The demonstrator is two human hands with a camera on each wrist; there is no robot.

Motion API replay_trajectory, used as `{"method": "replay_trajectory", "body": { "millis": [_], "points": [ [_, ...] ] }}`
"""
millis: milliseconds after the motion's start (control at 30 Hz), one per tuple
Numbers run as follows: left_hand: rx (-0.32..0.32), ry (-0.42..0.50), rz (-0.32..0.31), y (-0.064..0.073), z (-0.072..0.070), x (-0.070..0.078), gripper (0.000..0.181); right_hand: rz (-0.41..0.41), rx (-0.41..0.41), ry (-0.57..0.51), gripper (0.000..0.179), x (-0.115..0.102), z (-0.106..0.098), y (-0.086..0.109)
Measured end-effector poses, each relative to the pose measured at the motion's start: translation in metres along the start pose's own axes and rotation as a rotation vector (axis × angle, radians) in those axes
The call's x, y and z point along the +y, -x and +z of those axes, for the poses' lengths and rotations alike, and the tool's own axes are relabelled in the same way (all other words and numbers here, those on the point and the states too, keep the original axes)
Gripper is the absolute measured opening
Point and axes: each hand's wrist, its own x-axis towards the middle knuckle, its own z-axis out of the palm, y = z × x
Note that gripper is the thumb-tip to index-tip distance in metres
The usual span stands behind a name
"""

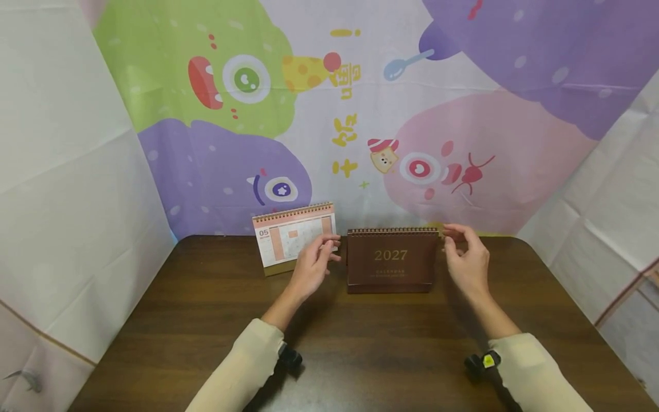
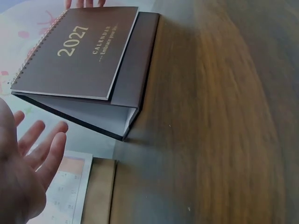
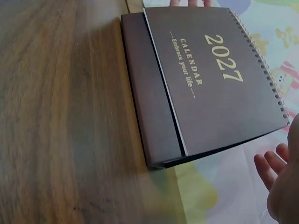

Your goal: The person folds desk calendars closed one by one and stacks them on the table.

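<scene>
A dark brown desk calendar point(image 1: 389, 260) with "2027" in gold stands upright on its folded base, its spiral binding along the top. My left hand point(image 1: 313, 262) is held just off its left side, fingers relaxed and apart, holding nothing. On the other side my right hand point(image 1: 467, 260) hovers beside the upper right corner, fingers loosely bent with nothing in them. Behind the left hand a second desk calendar point(image 1: 273, 243), white and pink and turned to page 05, stands tilted; the hand hides part of its right side. The left wrist view shows the brown calendar's hollow side point(image 2: 88, 114).
Both calendars stand near the back edge of a dark wood table point(image 1: 381, 349). A cloth backdrop point(image 1: 329, 189) with cartoon monsters hangs right behind them. White cloth walls point(image 1: 62, 143) rise at the left and right.
</scene>
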Motion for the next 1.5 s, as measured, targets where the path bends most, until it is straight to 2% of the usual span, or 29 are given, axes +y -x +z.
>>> {"method": "replay_trajectory", "body": {
  "millis": [67, 100, 133, 167, 267, 333, 367, 400, 500, 600, 667, 833, 900, 1033, 1067, 1100, 1200, 1300, 1333, 1433, 1500],
  "points": [
    [0.008, -0.016, -0.033, 0.000, 0.001, 0.017, 0.036, 0.037, -0.019, -0.011, 0.028, 0.002, -0.002, 0.001],
    [0.013, -0.022, -0.021, -0.001, 0.003, 0.017, 0.036, 0.063, -0.036, -0.023, 0.028, 0.002, -0.003, 0.001],
    [0.013, -0.032, 0.008, -0.003, 0.007, -0.001, 0.038, 0.083, -0.057, -0.035, 0.030, 0.003, -0.004, 0.002],
    [0.010, -0.044, 0.027, -0.002, 0.007, 0.005, 0.041, 0.103, -0.079, -0.037, 0.032, 0.008, -0.005, 0.002],
    [-0.001, -0.051, 0.051, -0.004, 0.012, -0.013, 0.048, 0.142, -0.138, -0.062, 0.036, 0.008, -0.006, 0.004],
    [-0.010, -0.046, 0.040, -0.007, 0.015, -0.027, 0.052, 0.151, -0.175, -0.059, 0.039, 0.009, -0.006, 0.006],
    [-0.007, -0.037, 0.010, -0.006, 0.015, -0.020, 0.051, 0.151, -0.192, -0.049, 0.040, 0.009, -0.006, 0.007],
    [-0.007, -0.040, -0.018, -0.008, 0.016, -0.022, 0.049, 0.150, -0.206, -0.040, 0.040, 0.010, -0.006, 0.008],
    [0.005, -0.046, -0.067, -0.013, 0.021, -0.041, 0.045, 0.143, -0.245, 0.002, 0.041, 0.011, -0.006, 0.012],
    [0.015, -0.048, -0.089, -0.016, 0.023, -0.051, 0.042, 0.137, -0.257, 0.026, 0.040, 0.013, -0.005, 0.015],
    [0.018, -0.070, -0.054, -0.010, 0.019, -0.031, 0.041, 0.141, -0.257, 0.015, 0.039, 0.014, -0.005, 0.015],
    [0.014, -0.056, -0.047, -0.010, 0.019, -0.034, 0.041, 0.161, -0.245, -0.026, 0.037, 0.013, -0.003, 0.015],
    [0.011, -0.031, -0.075, -0.016, 0.024, -0.058, 0.041, 0.167, -0.236, -0.031, 0.036, 0.012, -0.002, 0.015],
    [0.015, -0.034, -0.067, -0.016, 0.024, -0.062, 0.040, 0.175, -0.225, -0.031, 0.035, 0.010, -0.001, 0.016],
    [0.016, -0.038, -0.057, -0.015, 0.023, -0.062, 0.041, 0.176, -0.220, -0.033, 0.034, 0.010, 0.000, 0.016],
    [0.015, -0.052, -0.037, -0.012, 0.021, -0.050, 0.042, 0.177, -0.218, -0.032, 0.035, 0.010, 0.000, 0.017],
    [0.012, -0.078, -0.010, -0.008, 0.018, -0.040, 0.043, 0.181, -0.218, -0.039, 0.035, 0.010, 0.000, 0.017],
    [0.012, -0.091, -0.030, -0.004, 0.015, -0.025, 0.042, 0.189, -0.220, -0.048, 0.035, 0.008, 0.001, 0.018],
    [0.013, -0.082, -0.028, -0.006, 0.018, -0.042, 0.042, 0.192, -0.219, -0.053, 0.034, 0.007, 0.001, 0.018],
    [0.016, -0.054, -0.042, -0.001, 0.013, -0.025, 0.041, 0.186, -0.216, -0.052, 0.033, 0.007, 0.003, 0.020],
    [0.016, -0.040, -0.012, 0.003, 0.010, -0.018, 0.042, 0.180, -0.217, -0.052, 0.033, 0.007, 0.004, 0.021]
  ]
}}
